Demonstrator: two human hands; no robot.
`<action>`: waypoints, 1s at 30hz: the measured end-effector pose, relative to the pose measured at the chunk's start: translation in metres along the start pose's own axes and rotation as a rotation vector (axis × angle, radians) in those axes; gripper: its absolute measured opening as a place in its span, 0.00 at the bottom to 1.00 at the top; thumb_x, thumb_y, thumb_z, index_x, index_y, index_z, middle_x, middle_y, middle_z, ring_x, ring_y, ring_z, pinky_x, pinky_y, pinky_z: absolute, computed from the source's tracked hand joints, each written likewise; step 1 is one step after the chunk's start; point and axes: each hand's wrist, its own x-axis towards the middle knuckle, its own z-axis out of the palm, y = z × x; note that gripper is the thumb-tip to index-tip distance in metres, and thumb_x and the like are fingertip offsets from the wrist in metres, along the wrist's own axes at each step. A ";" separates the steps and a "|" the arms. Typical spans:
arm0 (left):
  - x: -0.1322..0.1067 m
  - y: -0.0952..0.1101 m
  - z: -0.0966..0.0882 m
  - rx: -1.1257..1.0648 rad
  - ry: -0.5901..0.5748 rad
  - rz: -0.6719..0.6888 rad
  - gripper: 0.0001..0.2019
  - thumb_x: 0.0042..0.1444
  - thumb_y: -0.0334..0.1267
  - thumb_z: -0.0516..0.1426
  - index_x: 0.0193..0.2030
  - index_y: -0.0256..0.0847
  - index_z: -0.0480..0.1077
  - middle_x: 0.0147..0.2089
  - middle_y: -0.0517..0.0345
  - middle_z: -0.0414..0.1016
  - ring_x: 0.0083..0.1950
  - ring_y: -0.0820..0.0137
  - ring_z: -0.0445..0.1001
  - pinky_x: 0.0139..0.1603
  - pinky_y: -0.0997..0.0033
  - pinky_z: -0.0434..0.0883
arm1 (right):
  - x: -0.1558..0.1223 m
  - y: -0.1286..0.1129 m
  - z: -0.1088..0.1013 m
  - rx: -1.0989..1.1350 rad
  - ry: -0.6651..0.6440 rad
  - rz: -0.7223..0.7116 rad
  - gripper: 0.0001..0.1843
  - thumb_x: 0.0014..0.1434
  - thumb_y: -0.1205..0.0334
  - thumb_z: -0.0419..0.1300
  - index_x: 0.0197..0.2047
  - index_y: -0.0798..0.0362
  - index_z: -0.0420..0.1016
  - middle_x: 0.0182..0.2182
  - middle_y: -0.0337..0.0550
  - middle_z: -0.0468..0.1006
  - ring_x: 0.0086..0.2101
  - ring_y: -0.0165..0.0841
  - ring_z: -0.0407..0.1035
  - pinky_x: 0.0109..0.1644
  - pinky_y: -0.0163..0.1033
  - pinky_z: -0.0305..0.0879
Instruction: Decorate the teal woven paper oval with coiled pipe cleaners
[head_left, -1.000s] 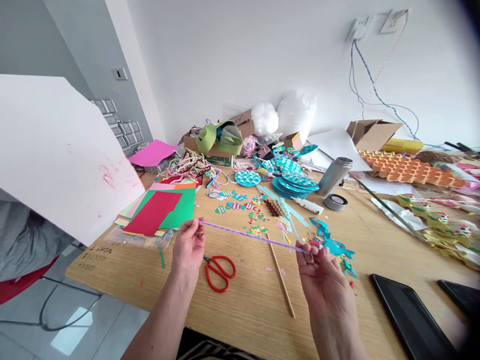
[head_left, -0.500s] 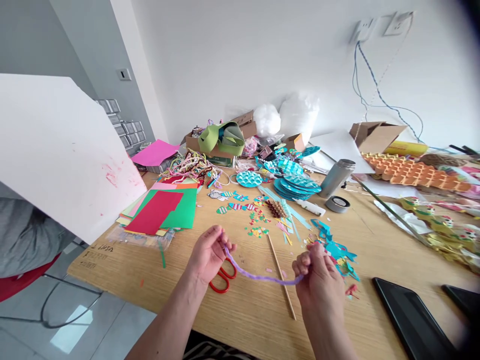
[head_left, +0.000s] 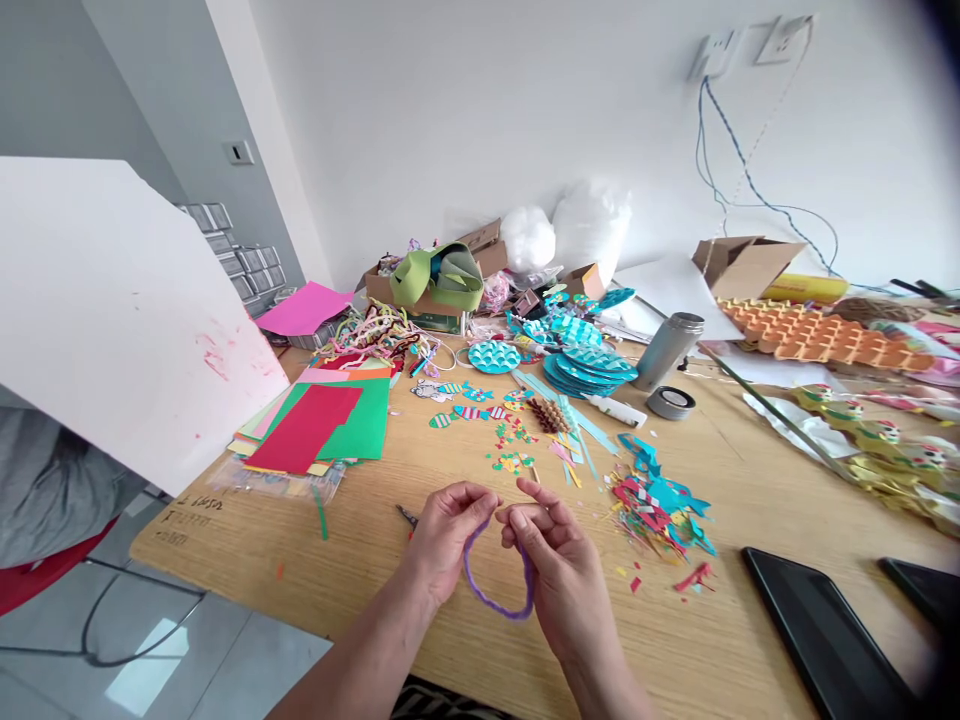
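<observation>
Purple cord (head_left: 498, 607), fuzzy-looking, U-curved, above wood-grained table (head_left: 697, 650)

The bare left forearm (head_left: 375, 625) rises from the bottom edge and slants up to the right; the bare right forearm (head_left: 604, 680) enters farther right and leans up to the left. Together they bring the hands close in front of the body, fingertips near one another. The left hand (head_left: 448, 535) is turned thumb side up, its fingers (head_left: 459, 492) curled and its thumb pressed toward the index finger in a pinch. The right hand (head_left: 559, 560) bends inward, thumb angled toward its curled fingers, with one finger stretched out above the others, pointing left.
</observation>
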 end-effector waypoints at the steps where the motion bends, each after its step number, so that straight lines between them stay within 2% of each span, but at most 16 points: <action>1: -0.001 -0.001 0.000 -0.010 0.007 0.001 0.10 0.45 0.40 0.65 0.27 0.35 0.74 0.28 0.56 0.74 0.28 0.76 0.66 0.31 0.75 0.63 | 0.000 0.001 0.000 0.024 0.015 0.003 0.24 0.50 0.59 0.66 0.50 0.53 0.66 0.27 0.36 0.73 0.27 0.28 0.67 0.36 0.36 0.64; 5: -0.005 -0.004 0.002 -0.034 0.029 -0.020 0.09 0.43 0.38 0.66 0.26 0.34 0.74 0.25 0.58 0.72 0.24 0.80 0.61 0.26 0.78 0.58 | -0.001 0.002 -0.001 0.135 0.036 0.011 0.21 0.47 0.62 0.69 0.45 0.52 0.69 0.29 0.35 0.73 0.26 0.26 0.68 0.33 0.33 0.65; 10: -0.010 -0.005 0.010 -0.090 -0.073 -0.046 0.09 0.45 0.39 0.65 0.27 0.34 0.73 0.22 0.58 0.71 0.24 0.76 0.66 0.28 0.75 0.61 | -0.002 0.006 0.000 0.212 0.052 0.018 0.18 0.47 0.63 0.69 0.42 0.53 0.71 0.22 0.33 0.70 0.23 0.24 0.66 0.31 0.31 0.64; 15: -0.013 -0.007 0.015 -0.110 -0.083 0.008 0.07 0.48 0.35 0.63 0.27 0.33 0.73 0.22 0.59 0.70 0.25 0.76 0.67 0.29 0.75 0.62 | -0.001 0.011 0.002 0.285 0.106 0.084 0.18 0.44 0.63 0.71 0.39 0.54 0.73 0.21 0.33 0.71 0.21 0.23 0.65 0.27 0.28 0.63; 22: -0.015 -0.009 0.016 -0.002 -0.091 0.056 0.09 0.51 0.37 0.61 0.28 0.33 0.70 0.20 0.62 0.67 0.22 0.77 0.64 0.25 0.76 0.61 | -0.001 0.012 0.001 0.304 0.055 0.182 0.19 0.43 0.62 0.72 0.38 0.54 0.72 0.18 0.33 0.72 0.19 0.22 0.65 0.24 0.26 0.60; 26: -0.015 -0.013 0.014 0.081 -0.044 0.047 0.12 0.52 0.43 0.60 0.27 0.36 0.65 0.17 0.65 0.62 0.18 0.78 0.59 0.19 0.77 0.57 | -0.003 0.014 0.000 0.245 0.014 0.210 0.15 0.46 0.58 0.70 0.34 0.55 0.71 0.17 0.34 0.71 0.17 0.23 0.64 0.21 0.26 0.57; 30: -0.012 -0.014 0.010 0.202 0.126 0.144 0.12 0.50 0.42 0.61 0.27 0.36 0.66 0.22 0.63 0.65 0.24 0.78 0.63 0.25 0.78 0.62 | -0.007 0.013 -0.002 0.109 -0.057 0.180 0.12 0.51 0.56 0.66 0.30 0.56 0.71 0.20 0.37 0.72 0.20 0.25 0.66 0.25 0.29 0.61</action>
